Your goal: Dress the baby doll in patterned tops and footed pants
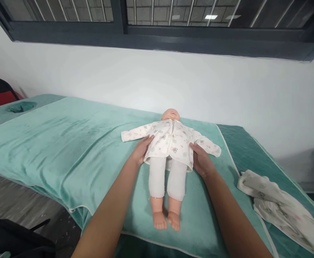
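A baby doll (pixel 170 114) lies on its back, feet toward me, on a green bed cover. It wears a white printed jacket (pixel 164 141) closed down the front, and its legs (pixel 157 177) are white cloth down to bare feet. My left hand (pixel 143 149) grips the doll's side at the jacket's edge, thumb on top and fingers tucked out of sight. On the opposite side my right hand (pixel 200 159) holds the doll the same way, its fingers partly hidden. Both sleeves stretch outward, and no doll hands show at the cuffs.
Folded white printed clothing (pixel 280 211) lies at the right of the bed (pixel 51 143). The bed has a face hole (pixel 21 106) at its left end. Behind it stands a white wall (pixel 146 79) under a barred window. A black bag-like object (pixel 14 238) is at lower left.
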Available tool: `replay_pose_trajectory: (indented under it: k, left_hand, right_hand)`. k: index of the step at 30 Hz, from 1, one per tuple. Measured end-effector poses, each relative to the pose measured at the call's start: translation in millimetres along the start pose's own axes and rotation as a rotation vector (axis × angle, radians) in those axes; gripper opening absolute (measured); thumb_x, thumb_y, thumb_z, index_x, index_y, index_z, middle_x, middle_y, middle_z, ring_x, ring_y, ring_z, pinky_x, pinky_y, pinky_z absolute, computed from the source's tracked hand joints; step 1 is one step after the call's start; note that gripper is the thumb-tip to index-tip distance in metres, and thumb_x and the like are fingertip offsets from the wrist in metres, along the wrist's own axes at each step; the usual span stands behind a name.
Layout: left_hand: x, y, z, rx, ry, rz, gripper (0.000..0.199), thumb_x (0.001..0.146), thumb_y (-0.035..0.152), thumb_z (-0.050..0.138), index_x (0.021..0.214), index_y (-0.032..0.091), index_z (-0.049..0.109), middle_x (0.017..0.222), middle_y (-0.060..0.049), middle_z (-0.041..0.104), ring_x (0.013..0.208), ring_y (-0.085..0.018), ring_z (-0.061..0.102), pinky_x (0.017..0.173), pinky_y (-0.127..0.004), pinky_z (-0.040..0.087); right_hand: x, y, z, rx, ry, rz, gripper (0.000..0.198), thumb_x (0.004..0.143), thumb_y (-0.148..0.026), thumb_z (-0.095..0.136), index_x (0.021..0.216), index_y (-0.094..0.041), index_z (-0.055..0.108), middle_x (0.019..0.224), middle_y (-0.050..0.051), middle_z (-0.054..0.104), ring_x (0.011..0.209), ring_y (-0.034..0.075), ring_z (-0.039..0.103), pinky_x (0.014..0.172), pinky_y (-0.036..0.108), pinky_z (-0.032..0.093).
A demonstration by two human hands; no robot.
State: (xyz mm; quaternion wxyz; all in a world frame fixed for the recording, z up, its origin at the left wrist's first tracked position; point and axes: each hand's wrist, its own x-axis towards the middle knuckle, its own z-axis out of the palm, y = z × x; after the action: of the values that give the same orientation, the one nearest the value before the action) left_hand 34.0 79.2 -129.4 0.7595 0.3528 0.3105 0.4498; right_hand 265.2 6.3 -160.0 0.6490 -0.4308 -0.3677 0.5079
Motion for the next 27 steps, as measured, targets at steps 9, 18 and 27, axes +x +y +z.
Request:
replay_pose_trajectory:
  k: [9, 18, 27]
  left_hand:
    - [-30.0, -8.9, -37.0, 0.200, 0.416, 0.453, 0.033, 0.083, 0.027, 0.066, 0.114, 0.023, 0.054, 0.131, -0.009, 0.060, 0.111, -0.019, 0.066, 0.097, -0.036, 0.053]
    - [-16.1, 15.0, -83.2, 1.195, 0.716, 0.547, 0.055, 0.081, 0.016, 0.055, 0.135, 0.016, 0.050, 0.138, -0.014, 0.056, 0.130, -0.027, 0.051, 0.112, -0.042, 0.040]
    - [10.5, 33.8, -99.9, 1.617, 0.670, 0.456, 0.050, 0.089, 0.016, 0.045, 0.136, 0.028, 0.058, 0.136, -0.008, 0.063, 0.124, -0.031, 0.056, 0.101, -0.045, 0.043]
  right_hand:
    - [4.6, -2.5, -20.0, 0.138, -0.032, 0.005, 0.027, 0.085, -0.039, 0.066, 0.108, -0.024, 0.067, 0.122, 0.005, 0.069, 0.116, 0.025, 0.063, 0.098, 0.044, 0.054]
    - [2.4, -3.0, -25.2, 0.289, 0.052, 0.035, 0.011, 0.081, -0.024, 0.071, 0.092, -0.024, 0.068, 0.114, 0.001, 0.071, 0.107, 0.019, 0.066, 0.095, 0.034, 0.057]
    - [0.5, -4.2, -31.7, 0.300, 0.187, 0.064, 0.023, 0.082, -0.022, 0.067, 0.103, -0.025, 0.060, 0.116, 0.005, 0.069, 0.109, 0.020, 0.067, 0.097, 0.042, 0.057]
